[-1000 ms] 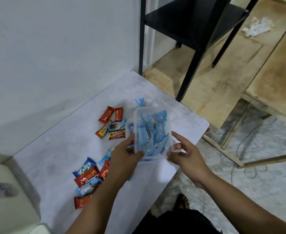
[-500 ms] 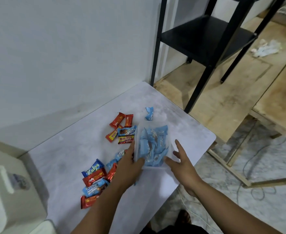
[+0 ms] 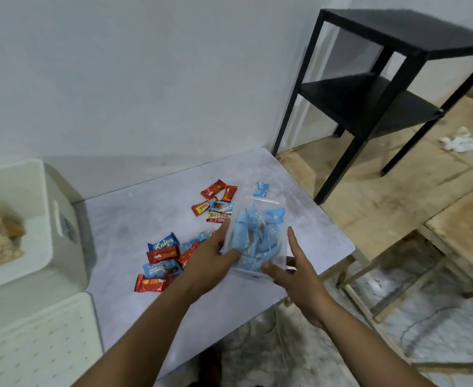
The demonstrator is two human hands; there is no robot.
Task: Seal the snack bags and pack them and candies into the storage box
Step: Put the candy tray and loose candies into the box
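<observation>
My left hand (image 3: 207,263) pinches the clear bag (image 3: 257,238) of blue candies. My right hand (image 3: 293,272), fingers spread, touches its 5 o'clock corner.

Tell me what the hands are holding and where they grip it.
The left hand grips the clear bag of blue candies by its lower left edge; the right hand looks open beside it.

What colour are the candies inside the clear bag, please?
Light blue candies, clearest in the head view.
</observation>
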